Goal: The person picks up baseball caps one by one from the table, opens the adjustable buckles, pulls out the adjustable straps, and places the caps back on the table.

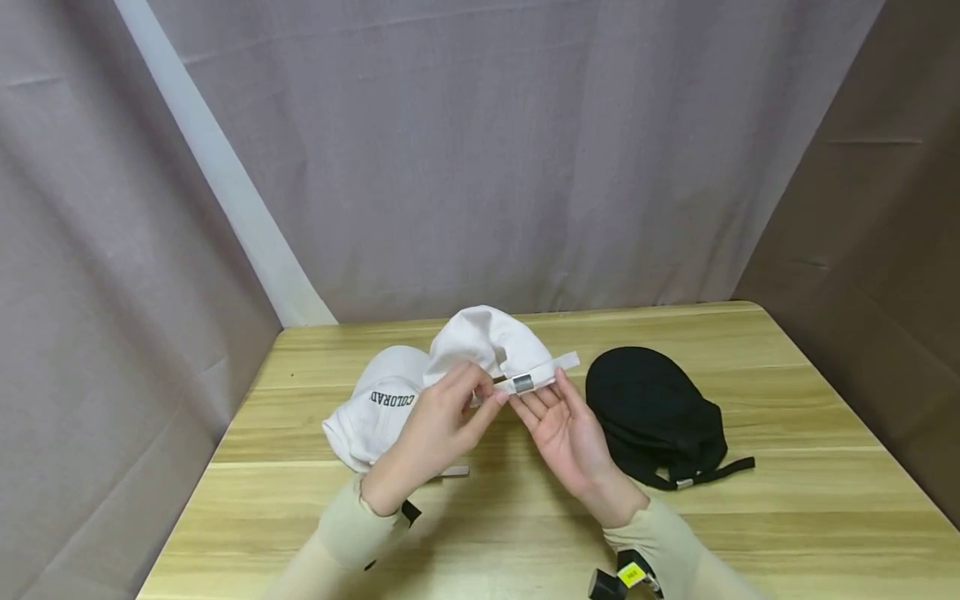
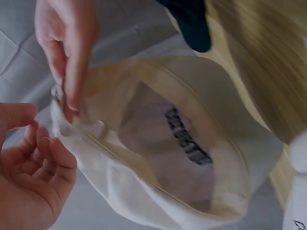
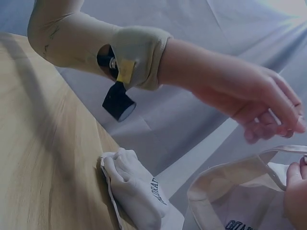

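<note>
Grey drapes (image 1: 487, 167) hang behind a wood-grained counter (image 1: 787, 433), with a pale strip (image 1: 227, 175) slanting down at 10 o'clock. Directions are read from the held white cap (image 1: 465, 335), with 12 o'clock toward the drapes I face. That cap is raised above the counter, near its far edge, by a person in pale sleeves. Between 4 and 5 o'clock, the right hand (image 1: 573, 446) lies palm up; its grip is clamped on the cap's back band, thumb at the edge and fingers beneath. Along this band runs a white strap (image 1: 567, 361) with a metal buckle (image 1: 522, 382), its free end pointing to 2 o'clock past the thumb. At 7 o'clock, the left hand (image 1: 438, 421) hovers just beside the strap; its grip is apart, fingers loosely bent, thumb tip near them. Seen from the left wrist, the cap's opening shows dark lettering (image 2: 188, 139), too blurred to read. On the counter at 8 o'clock rests a second white cap (image 1: 367, 425), its visible letters reading COLORAD. Between 3 and 4 o'clock rests a black cap (image 1: 648, 404), its strap trailing to its own 4 o'clock. At 5 o'clock, a black device (image 1: 609, 585) with a yellow label sits at the right sleeve.
</note>
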Demonstrator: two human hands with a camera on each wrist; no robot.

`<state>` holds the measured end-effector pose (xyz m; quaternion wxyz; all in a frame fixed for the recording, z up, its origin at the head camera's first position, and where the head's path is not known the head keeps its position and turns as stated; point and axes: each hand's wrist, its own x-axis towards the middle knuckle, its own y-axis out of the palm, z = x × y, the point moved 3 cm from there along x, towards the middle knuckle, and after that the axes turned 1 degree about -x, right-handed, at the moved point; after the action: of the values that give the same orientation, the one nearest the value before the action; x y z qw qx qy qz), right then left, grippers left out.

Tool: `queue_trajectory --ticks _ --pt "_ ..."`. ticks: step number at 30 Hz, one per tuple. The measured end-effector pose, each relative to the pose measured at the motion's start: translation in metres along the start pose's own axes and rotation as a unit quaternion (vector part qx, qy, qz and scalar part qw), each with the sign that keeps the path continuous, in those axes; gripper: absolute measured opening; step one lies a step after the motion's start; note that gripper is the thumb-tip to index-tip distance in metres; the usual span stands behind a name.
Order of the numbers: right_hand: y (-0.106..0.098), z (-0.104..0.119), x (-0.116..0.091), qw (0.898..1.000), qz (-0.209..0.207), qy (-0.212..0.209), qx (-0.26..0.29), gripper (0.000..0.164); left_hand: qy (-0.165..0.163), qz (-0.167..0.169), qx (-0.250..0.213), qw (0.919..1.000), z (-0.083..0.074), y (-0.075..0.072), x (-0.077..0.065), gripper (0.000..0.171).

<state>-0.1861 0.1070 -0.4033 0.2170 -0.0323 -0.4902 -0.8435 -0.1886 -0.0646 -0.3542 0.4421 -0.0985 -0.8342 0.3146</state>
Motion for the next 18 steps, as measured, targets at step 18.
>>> queue_trajectory --ticks 18 --pt "0.005 -0.005 -0.002 0.997 0.013 -0.002 -0.08 0.047 -0.039 0.012 0.046 0.9981 -0.006 0.017 0.009 0.026"
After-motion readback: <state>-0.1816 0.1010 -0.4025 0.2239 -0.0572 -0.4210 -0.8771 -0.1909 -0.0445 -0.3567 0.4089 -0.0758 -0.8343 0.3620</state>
